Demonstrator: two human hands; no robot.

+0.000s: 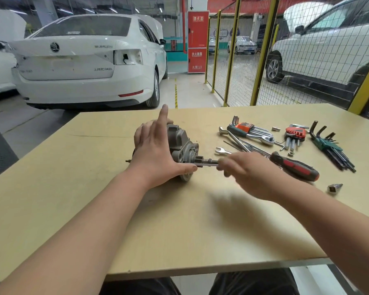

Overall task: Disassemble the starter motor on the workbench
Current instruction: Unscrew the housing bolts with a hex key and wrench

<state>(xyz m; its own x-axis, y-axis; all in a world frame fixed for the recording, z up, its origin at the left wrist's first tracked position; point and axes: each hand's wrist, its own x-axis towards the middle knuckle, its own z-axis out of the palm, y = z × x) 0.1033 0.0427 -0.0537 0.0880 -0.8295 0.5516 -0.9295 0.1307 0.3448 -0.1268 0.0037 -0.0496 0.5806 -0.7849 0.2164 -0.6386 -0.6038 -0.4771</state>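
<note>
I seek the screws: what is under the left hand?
The left hand grips the starter motor; its grey nose housing and pinion shaft show. The body under the palm is covered.

Dull cast-metal starter motor [182,143], matt smooth wooden workbench [94,188] (chromed tools [258,136] look glossy)
</note>
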